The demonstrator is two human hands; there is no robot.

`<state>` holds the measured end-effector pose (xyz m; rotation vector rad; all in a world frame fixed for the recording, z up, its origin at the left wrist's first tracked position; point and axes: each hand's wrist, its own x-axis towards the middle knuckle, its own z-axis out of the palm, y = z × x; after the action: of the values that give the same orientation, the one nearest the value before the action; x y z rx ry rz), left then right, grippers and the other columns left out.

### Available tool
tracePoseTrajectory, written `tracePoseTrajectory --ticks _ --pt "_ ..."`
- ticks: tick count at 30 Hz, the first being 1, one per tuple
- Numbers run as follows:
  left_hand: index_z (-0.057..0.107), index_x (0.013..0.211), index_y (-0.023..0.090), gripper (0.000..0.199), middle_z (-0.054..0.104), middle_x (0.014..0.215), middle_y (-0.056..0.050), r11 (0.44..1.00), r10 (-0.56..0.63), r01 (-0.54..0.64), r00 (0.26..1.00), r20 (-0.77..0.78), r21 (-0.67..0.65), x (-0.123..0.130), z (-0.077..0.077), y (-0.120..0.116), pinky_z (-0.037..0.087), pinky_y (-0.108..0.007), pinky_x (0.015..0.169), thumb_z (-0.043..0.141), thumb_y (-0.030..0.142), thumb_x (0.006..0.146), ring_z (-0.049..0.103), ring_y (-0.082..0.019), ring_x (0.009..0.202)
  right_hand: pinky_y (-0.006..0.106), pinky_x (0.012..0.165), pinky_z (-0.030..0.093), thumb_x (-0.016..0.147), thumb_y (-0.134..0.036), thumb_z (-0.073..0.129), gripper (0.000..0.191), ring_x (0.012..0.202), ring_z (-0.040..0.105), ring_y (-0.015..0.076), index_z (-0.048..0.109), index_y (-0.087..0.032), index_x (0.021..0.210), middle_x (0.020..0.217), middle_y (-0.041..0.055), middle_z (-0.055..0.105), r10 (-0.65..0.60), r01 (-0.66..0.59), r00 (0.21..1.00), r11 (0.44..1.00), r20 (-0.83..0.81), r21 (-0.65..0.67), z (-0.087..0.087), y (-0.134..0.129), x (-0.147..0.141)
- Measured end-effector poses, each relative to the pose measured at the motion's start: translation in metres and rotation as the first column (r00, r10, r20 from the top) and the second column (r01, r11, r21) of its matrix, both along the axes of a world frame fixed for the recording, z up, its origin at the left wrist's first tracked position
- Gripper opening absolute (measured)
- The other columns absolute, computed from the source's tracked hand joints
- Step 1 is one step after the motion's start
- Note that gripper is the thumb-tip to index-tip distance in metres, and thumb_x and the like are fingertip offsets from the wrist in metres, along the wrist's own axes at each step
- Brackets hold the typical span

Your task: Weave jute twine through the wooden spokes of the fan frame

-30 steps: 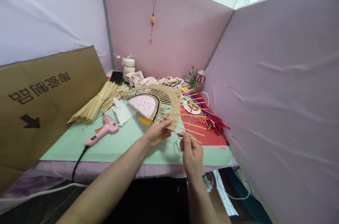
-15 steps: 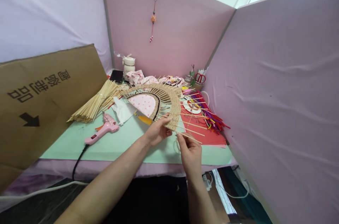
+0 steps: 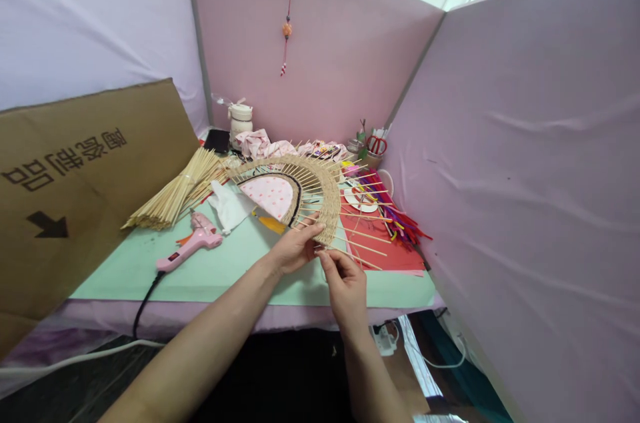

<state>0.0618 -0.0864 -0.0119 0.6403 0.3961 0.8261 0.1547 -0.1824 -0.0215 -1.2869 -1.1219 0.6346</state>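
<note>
A half-round woven fan (image 3: 330, 199) with thin sticks radiating from it is held up over the table. Its inner half-disc is pink dotted fabric (image 3: 270, 196), edged by a dark band. My left hand (image 3: 293, 249) is closed on the fan's near lower end, thumb on top of the weave. Just right of it, my right hand (image 3: 346, 283) pinches a thin strand of cord (image 3: 324, 272) at the fan's near edge, below the nearest stick. The fingertips partly hide the strand.
On the mint-green sheet (image 3: 240, 286) lie a pink glue gun (image 3: 193, 248), a white cloth (image 3: 229, 206) and a bundle of sticks (image 3: 173, 193). Red sheets (image 3: 370, 246) and coloured pipe cleaners (image 3: 400, 223) lie at right. A cardboard panel (image 3: 95, 203) leans at left.
My right hand has moved left, closer to my left hand, and the strand's loop has shifted with it. The left hand still grips the fan. The view has shifted slightly.
</note>
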Motion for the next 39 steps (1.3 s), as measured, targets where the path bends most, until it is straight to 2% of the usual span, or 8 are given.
tracePoseTrajectory --ticks 8,15,18,23,28,31,35,39 --pt "0.065 0.105 0.019 0.05 0.066 0.082 0.002 1.0 0.01 -0.01 1.0 -0.017 0.0 0.0 -0.002 0.0 0.041 -0.02 0.054 0.086 0.026 0.061 0.057 -0.008 0.057 0.023 0.055 0.038 0.084 -0.044 0.063 0.029 0.056 0.043 0.0098 0.069 -0.016 0.078 0.063 -0.0013 0.053 0.008 -0.01 0.996 1.0 -0.09 -0.015 0.0 -0.002 -0.005" --pt "0.063 0.102 0.019 0.046 0.066 0.079 0.003 0.999 0.027 -0.026 0.999 0.018 -0.036 -0.001 0.0 0.0 0.041 -0.019 0.051 0.085 0.023 0.063 0.057 -0.008 0.057 0.024 0.057 0.041 0.083 -0.044 0.063 0.029 0.059 0.048 0.0119 0.071 -0.016 0.079 0.063 -0.0001 0.057 0.0 0.0 1.0 0.999 0.012 -0.034 -0.01 0.008 0.011" --pt "0.062 0.102 0.02 0.044 0.067 0.079 0.003 0.999 0.008 -0.007 1.0 0.027 -0.044 -0.002 -0.001 0.001 0.042 -0.018 0.051 0.084 0.021 0.064 0.058 -0.007 0.058 0.026 0.061 0.045 0.082 -0.044 0.064 0.029 0.063 0.053 0.0136 0.07 -0.016 0.076 0.066 0.0013 0.062 -0.063 0.063 0.998 0.998 0.004 -0.027 -0.014 0.015 0.023" --pt "0.06 0.104 0.021 0.046 0.065 0.078 0.005 0.996 -0.03 0.031 1.0 0.008 -0.078 -0.002 -0.002 0.001 0.041 -0.017 0.049 0.083 0.02 0.064 0.056 -0.005 0.054 0.027 0.066 0.047 0.079 -0.045 0.067 0.03 0.068 0.059 0.0153 0.071 -0.015 0.08 0.075 0.0042 0.069 -0.186 0.185 0.982 0.982 0.039 0.044 -0.014 0.02 0.033" --pt "0.059 0.104 0.024 0.049 0.068 0.083 0.004 0.988 -0.095 0.096 0.995 0.018 -0.122 -0.004 -0.004 -0.004 0.051 -0.022 0.058 0.083 0.013 0.063 0.063 -0.008 0.062 0.027 0.065 0.047 0.082 -0.045 0.066 0.031 0.066 0.059 0.0152 0.071 -0.014 0.079 0.074 0.0045 0.069 -0.232 0.222 0.966 0.971 0.116 0.091 -0.015 0.021 0.035" --pt "0.059 0.095 0.02 0.044 0.068 0.076 0.003 0.982 -0.115 0.115 0.993 0.008 -0.149 -0.003 -0.005 -0.009 0.055 -0.024 0.06 0.085 0.01 0.06 0.066 -0.01 0.062 0.027 0.065 0.048 0.084 -0.043 0.064 0.03 0.067 0.06 0.0153 0.071 -0.015 0.079 0.075 0.0049 0.069 -0.253 0.227 0.95 0.962 0.181 0.151 -0.018 0.02 0.038" --pt "0.062 0.086 0.013 0.033 0.069 0.074 -0.001 0.976 -0.167 0.162 0.986 -0.026 -0.148 -0.001 -0.006 -0.011 0.053 -0.017 0.055 0.085 0.011 0.062 0.068 -0.01 0.062 0.028 0.067 0.049 0.087 -0.039 0.062 0.027 0.067 0.061 0.0162 0.072 -0.015 0.08 0.073 0.0056 0.069 -0.316 0.252 0.9 0.939 0.301 0.233 -0.02 0.019 0.042" --pt "0.063 0.083 0.011 0.026 0.07 0.073 -0.003 0.974 -0.185 0.174 0.981 -0.065 -0.145 -0.001 -0.006 -0.011 0.056 -0.017 0.059 0.082 0.01 0.066 0.069 -0.01 0.063 0.029 0.07 0.049 0.089 -0.036 0.06 0.024 0.07 0.063 0.0173 0.072 -0.016 0.082 0.075 0.0068 0.07 -0.343 0.249 0.872 0.925 0.35 0.286 -0.02 0.018 0.043"
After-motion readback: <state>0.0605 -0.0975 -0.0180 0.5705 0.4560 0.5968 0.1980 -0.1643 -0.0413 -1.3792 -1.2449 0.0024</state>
